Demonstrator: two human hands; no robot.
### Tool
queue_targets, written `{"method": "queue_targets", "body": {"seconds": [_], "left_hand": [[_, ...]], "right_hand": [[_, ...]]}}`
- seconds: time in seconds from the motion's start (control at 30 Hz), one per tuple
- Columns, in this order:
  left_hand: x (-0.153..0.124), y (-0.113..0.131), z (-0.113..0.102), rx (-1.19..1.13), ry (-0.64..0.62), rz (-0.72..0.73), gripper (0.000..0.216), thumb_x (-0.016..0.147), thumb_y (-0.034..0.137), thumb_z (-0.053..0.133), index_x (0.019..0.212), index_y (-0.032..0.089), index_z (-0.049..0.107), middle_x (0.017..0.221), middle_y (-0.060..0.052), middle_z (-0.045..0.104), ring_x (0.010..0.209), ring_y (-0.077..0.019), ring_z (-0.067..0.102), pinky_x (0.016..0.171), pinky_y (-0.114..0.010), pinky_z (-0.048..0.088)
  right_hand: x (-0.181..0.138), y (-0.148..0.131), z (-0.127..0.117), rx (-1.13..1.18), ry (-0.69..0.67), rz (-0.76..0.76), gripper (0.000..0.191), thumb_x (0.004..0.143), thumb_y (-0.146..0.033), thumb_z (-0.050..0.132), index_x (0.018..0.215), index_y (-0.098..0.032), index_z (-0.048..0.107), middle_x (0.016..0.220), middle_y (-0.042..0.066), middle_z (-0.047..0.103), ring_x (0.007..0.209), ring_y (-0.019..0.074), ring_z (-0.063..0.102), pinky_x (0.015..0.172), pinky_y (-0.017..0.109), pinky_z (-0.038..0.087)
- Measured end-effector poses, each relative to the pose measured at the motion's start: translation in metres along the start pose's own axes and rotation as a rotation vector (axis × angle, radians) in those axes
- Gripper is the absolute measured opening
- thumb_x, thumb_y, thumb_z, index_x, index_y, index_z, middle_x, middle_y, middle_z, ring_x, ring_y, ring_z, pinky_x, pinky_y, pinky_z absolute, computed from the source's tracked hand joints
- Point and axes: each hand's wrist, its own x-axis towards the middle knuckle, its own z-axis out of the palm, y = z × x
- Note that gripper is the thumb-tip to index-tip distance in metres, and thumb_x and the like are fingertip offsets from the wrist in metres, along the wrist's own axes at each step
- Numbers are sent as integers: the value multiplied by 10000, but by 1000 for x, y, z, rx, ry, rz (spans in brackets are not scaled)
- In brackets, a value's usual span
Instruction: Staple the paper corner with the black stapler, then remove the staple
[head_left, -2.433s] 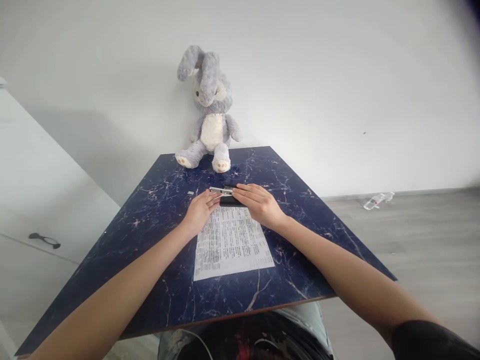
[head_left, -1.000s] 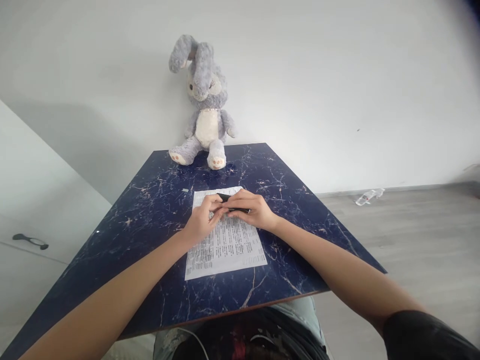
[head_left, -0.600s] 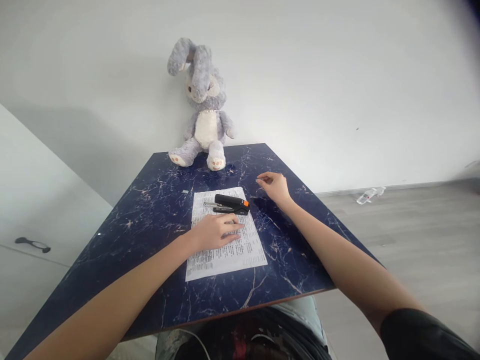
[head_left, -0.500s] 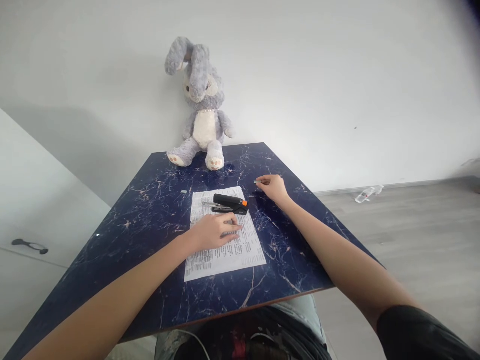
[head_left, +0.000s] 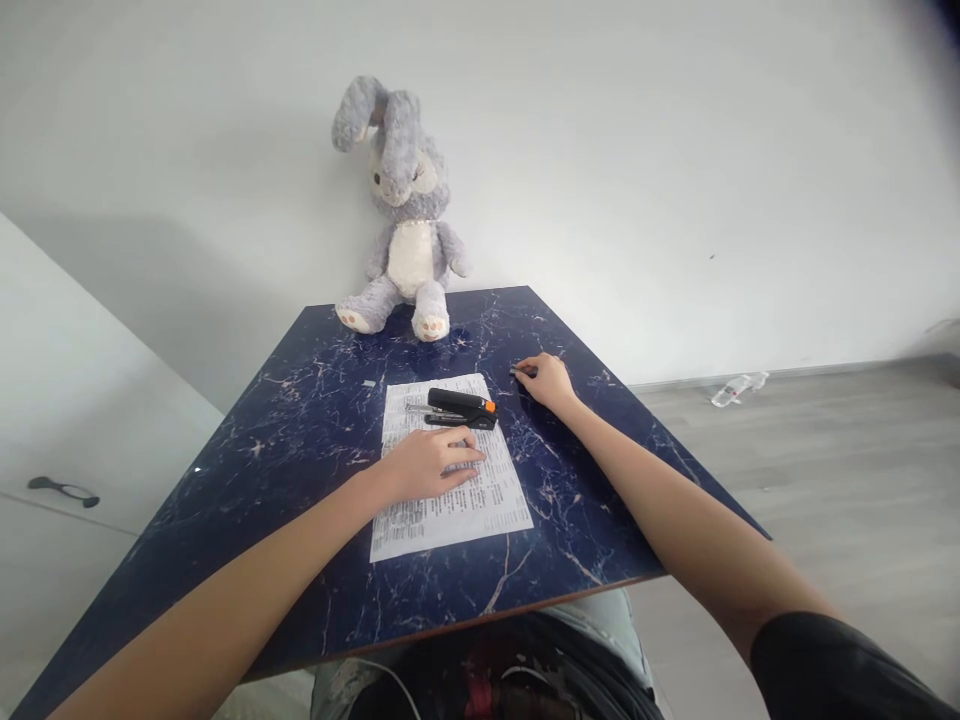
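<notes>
My left hand (head_left: 431,464) lies palm down on a printed sheet of paper (head_left: 450,535), its fingers slightly spread and holding nothing. Just beyond those fingers, a black stapler (head_left: 459,404) with an orange patch lies on the paper, its jaws apart and a metal part showing at the left end. To the right of the sheet, my right hand (head_left: 546,380) is low over the table, thumb and fingers pinching a small grey staple strip (head_left: 513,371). Whether the strip touches the tabletop I cannot tell.
A small pale strip (head_left: 368,383) lies left of the paper on the dark blue marbled table (head_left: 315,450). A plush rabbit (head_left: 409,230) sits at the back against the wall. On the floor at right is a clear plastic bottle (head_left: 739,388); a white cabinet (head_left: 67,400) stands left.
My right hand has lowered slightly toward the tabletop with the staple strip in its fingers. My left hand, the stapler and the paper stay in place.
</notes>
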Motion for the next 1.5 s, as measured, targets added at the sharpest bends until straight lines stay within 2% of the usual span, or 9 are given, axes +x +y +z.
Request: {"method": "queue_targets", "body": {"seconds": [0.13, 0.27, 0.33, 0.43, 0.6, 0.7, 1.0, 1.23, 1.5], "left_hand": [[1, 2, 1, 1, 48, 37, 286, 1026, 381, 552, 1196, 243, 736, 1175, -57, 716, 777, -147, 704, 636, -269, 531], [-2, -7, -13, 62, 366, 48, 197, 1023, 268, 547, 1086, 213, 725, 952, -21, 761, 777, -135, 703, 679, -246, 539], [-11, -26, -29, 145, 626, -55, 176, 1004, 214, 537, 973, 196, 709, 812, -6, 732, 657, -118, 648, 646, -236, 520], [-37, -73, -54, 315, 830, -455, 208, 982, 191, 499, 1042, 170, 697, 942, -76, 734, 867, -199, 684, 841, -328, 546], [-90, -159, -59, 259, 544, -616, 414, 916, 161, 429, 1246, 146, 679, 1407, -136, 632, 1336, -289, 551, 1188, -488, 387], [-100, -180, -44, 153, 386, -664, 493, 950, 245, 419, 1390, 141, 614, 1529, -134, 537, 1426, -290, 484, 1220, -505, 354], [-70, -156, -35, 148, 274, -611, 285, 953, 260, 482, 972, 224, 764, 1121, -99, 756, 1080, -283, 684, 1045, -441, 497], [-40, -106, -36, -89, 535, -543, 340, 1034, 268, 389, 1257, 200, 636, 899, -46, 703, 848, -201, 676, 878, -342, 522], [-21, -72, -33, -158, 616, -561, 268, 1016, 301, 492, 1143, 192, 701, 983, -54, 698, 787, -169, 643, 767, -297, 512]], "right_hand": [[1, 3, 3, 26, 10, 9, 116, 796, -185, 739, 887, -196, 810, 779, 46, 744, 796, 242, 676, 911, 385, 497], [1, 4, 2, 85, 75, 44, 177, 758, -196, 738, 928, -184, 785, 781, 34, 743, 744, 225, 666, 813, 347, 511], [1, 2, -2, 110, 156, 77, 191, 816, -227, 660, 968, -167, 759, 822, 53, 744, 760, 224, 666, 794, 341, 509], [-1, -3, -8, 181, 327, 124, 254, 903, -268, 500, 965, -157, 720, 847, 80, 731, 775, 224, 658, 760, 337, 497], [-5, -16, -13, 375, 386, 76, 192, 862, -305, 553, 848, -179, 697, 756, 48, 703, 691, 207, 622, 711, 326, 475], [-9, -27, -12, 394, 310, -6, 179, 860, -308, 579, 860, -181, 704, 763, 50, 708, 682, 206, 614, 708, 330, 478], [-33, -71, -11, 362, 66, -418, 140, 946, -228, 558, 877, -210, 679, 818, 37, 660, 777, 201, 595, 734, 327, 472], [-47, -88, -11, 375, -116, -581, 146, 1014, -282, 556, 1068, -221, 677, 956, 69, 679, 924, 236, 603, 839, 381, 500], [-52, -96, -8, 295, -303, -640, 303, 998, -358, 621, 1276, -237, 612, 1165, 107, 673, 1071, 280, 608, 947, 464, 521]]}}
